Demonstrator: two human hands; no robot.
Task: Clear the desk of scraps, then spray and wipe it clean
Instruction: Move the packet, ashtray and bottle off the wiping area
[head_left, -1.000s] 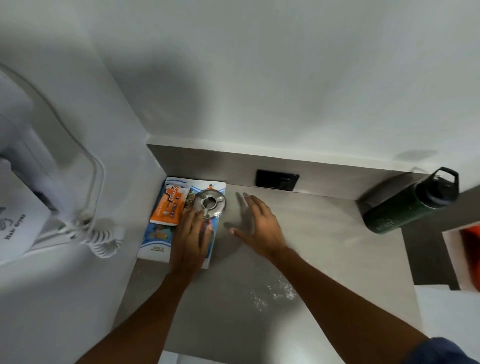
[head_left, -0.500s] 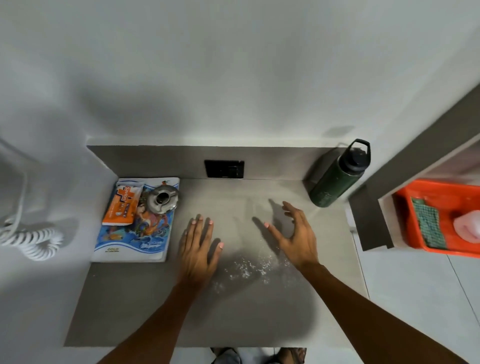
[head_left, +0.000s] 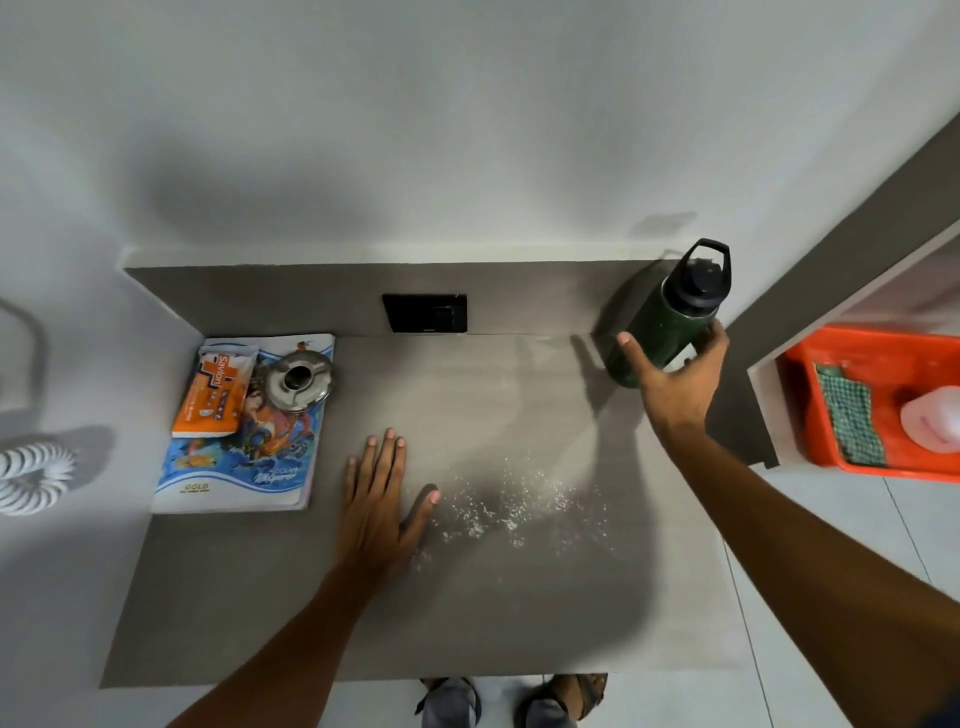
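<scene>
Green bottle (head_left: 660, 332), orange tray (head_left: 878, 343), grey desk (head_left: 311, 597).

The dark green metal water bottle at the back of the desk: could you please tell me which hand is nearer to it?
Right. The right hand is spread around the dark green bottle; the left hand lies flat mid-desk, well apart.

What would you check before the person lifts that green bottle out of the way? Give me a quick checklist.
1. Right hand around the bottle: cannot tell; fingers reach both its sides, grip not clearly shut.
2. Bottle cap on: ok, black lid in place.
3. Left hand free: ok, flat on the desk, holding nothing.
4. Crumbs cleared: not ok, white specks beside the left hand.
5. Other items off the desk: not ok; notebook, orange packet and metal lid lie there.
6. Cloth available: ok, in the orange tray.
</scene>
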